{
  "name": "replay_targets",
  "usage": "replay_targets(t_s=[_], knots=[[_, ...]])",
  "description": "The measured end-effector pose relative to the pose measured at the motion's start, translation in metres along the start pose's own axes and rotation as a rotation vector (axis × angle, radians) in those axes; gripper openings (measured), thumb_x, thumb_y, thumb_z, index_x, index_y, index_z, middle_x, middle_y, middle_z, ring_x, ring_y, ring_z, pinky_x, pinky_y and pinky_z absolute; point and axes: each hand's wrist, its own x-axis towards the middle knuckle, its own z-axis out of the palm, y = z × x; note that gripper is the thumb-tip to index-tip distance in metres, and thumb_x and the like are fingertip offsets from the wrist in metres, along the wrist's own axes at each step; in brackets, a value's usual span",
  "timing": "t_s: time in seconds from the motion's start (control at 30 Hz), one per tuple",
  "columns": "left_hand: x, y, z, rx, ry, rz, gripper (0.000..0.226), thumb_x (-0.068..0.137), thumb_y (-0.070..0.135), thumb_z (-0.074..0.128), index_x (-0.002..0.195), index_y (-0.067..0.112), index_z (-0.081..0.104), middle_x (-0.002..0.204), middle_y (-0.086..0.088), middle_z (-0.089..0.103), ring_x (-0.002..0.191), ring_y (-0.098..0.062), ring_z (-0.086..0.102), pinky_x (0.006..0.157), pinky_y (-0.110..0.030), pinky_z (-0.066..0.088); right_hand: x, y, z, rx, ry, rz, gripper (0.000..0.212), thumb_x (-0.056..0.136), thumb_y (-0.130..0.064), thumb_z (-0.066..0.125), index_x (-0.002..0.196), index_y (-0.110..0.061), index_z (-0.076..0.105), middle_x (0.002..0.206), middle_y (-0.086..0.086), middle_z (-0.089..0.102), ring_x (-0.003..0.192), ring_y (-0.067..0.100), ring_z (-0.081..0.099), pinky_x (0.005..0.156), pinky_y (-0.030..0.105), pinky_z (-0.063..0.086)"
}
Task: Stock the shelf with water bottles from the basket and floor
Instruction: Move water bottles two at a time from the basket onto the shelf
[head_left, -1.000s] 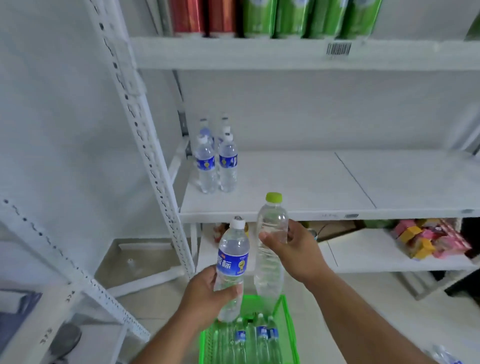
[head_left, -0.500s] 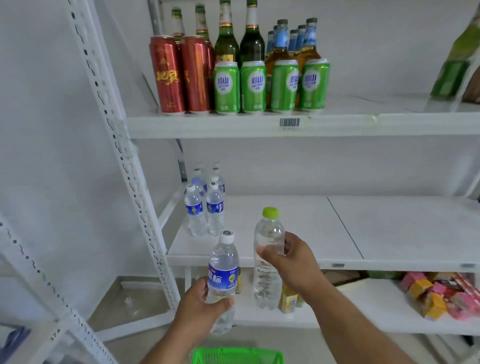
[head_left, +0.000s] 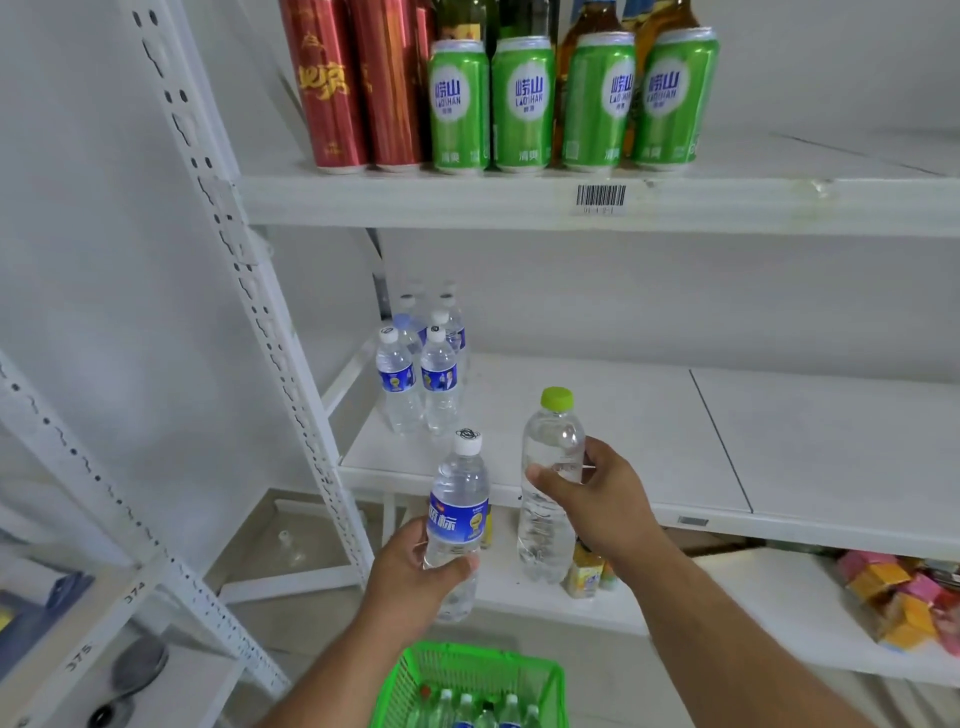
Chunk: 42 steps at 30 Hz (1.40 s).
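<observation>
Left hand (head_left: 415, 564) grips blue-label bottle (head_left: 458, 525); right hand (head_left: 597, 499) grips green-cap bottle (head_left: 550, 467). Both upright before shelf (head_left: 597, 426) front edge, above basket (head_left: 410, 680).

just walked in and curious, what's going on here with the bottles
A person is stocking a white shelf with water. The left hand grips a blue-label bottle, and the right hand grips a taller green-capped bottle; both are held upright in front of the shelf edge, not yet set down. A small cluster of blue-label bottles already stands at the shelf's back left. More bottles wait in the green basket below.
</observation>
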Motion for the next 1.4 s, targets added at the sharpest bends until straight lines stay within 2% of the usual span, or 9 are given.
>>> replay_targets(t_s=[0.13,0.33,0.47,0.57,0.77,0.97,1.13,1.27,1.4], knots=[[0.022,-0.002,-0.016,0.018,-0.005,-0.011,0.035,0.072,0.013,0.084,0.103,0.026,0.073,0.097,0.005,0.078,0.091,-0.012,0.073,0.085,-0.035,0.056,0.014,-0.004,0.022,0.004,-0.017,-0.011,0.039,0.079,-0.032,0.082,0.113,-0.022,0.067,0.098,-0.009,0.074,0.08,-0.004,0.068,0.059,0.006,0.047],[0.067,-0.004,-0.05,0.017,-0.016,0.001,0.034,0.073,0.014,0.083,0.102,0.027,0.072,0.098,0.004,0.078,0.089,-0.014,0.073,0.08,-0.034,0.059,0.045,-0.016,0.062,-0.013,-0.02,-0.017,0.032,0.077,-0.034,0.082,0.106,-0.028,0.069,0.088,-0.017,0.075,0.079,-0.004,0.068,0.058,0.008,0.047],[0.102,-0.008,-0.078,0.0,-0.025,0.014,0.032,0.075,0.014,0.083,0.102,0.028,0.072,0.098,0.006,0.077,0.089,-0.016,0.073,0.068,-0.021,0.057,0.068,-0.022,0.096,-0.083,0.019,-0.024,0.029,0.077,-0.038,0.082,0.102,-0.031,0.07,0.087,-0.019,0.074,0.081,-0.008,0.065,0.065,0.013,0.045],[0.129,-0.012,-0.099,0.039,-0.015,0.013,0.036,0.074,0.021,0.084,0.105,0.03,0.071,0.098,0.01,0.076,0.089,-0.006,0.07,0.071,-0.017,0.052,0.083,-0.019,0.121,-0.107,0.042,-0.018,0.027,0.076,-0.039,0.082,0.1,-0.033,0.069,0.085,-0.025,0.072,0.081,-0.009,0.063,0.064,0.011,0.042],[0.179,-0.023,-0.119,0.111,0.012,-0.006,0.048,0.074,0.027,0.085,0.117,0.03,0.065,0.113,0.006,0.067,0.108,-0.016,0.062,0.097,-0.038,0.05,0.107,-0.012,0.16,-0.159,0.087,0.008,0.03,0.075,-0.037,0.081,0.102,-0.032,0.068,0.081,-0.026,0.068,0.078,-0.013,0.059,0.06,0.005,0.04],[0.217,-0.03,-0.117,0.091,0.015,-0.024,0.048,0.072,0.024,0.086,0.116,0.029,0.067,0.116,0.005,0.068,0.112,-0.012,0.061,0.093,-0.03,0.047,0.135,-0.002,0.179,-0.172,0.114,0.075,0.039,0.074,-0.038,0.082,0.109,-0.035,0.065,0.099,-0.02,0.069,0.093,-0.004,0.06,0.073,0.015,0.043],[0.241,-0.032,-0.113,0.08,-0.009,-0.039,0.052,0.072,0.023,0.085,0.119,0.029,0.065,0.12,0.006,0.067,0.112,-0.013,0.061,0.094,-0.028,0.044,0.154,0.006,0.19,-0.165,0.112,0.112,0.035,0.072,-0.039,0.083,0.095,-0.05,0.058,0.098,-0.027,0.067,0.092,-0.016,0.057,0.071,0.008,0.04],[0.255,-0.035,-0.111,0.073,-0.003,-0.044,0.046,0.072,0.022,0.086,0.11,0.037,0.065,0.114,0.011,0.067,0.108,-0.008,0.061,0.093,-0.026,0.043,0.164,0.013,0.199,-0.156,0.109,0.123,0.036,0.073,-0.036,0.083,0.092,-0.052,0.058,0.096,-0.028,0.068,0.09,-0.023,0.054,0.065,0.004,0.039],[0.265,-0.041,-0.11,0.072,0.008,-0.037,0.043,0.07,0.02,0.087,0.094,0.046,0.063,0.101,0.022,0.067,0.099,0.005,0.059,0.088,-0.024,0.043,0.173,0.018,0.204,-0.141,0.105,0.125,0.04,0.074,-0.034,0.083,0.101,-0.051,0.059,0.104,-0.026,0.067,0.094,-0.015,0.057,0.07,0.004,0.038]])
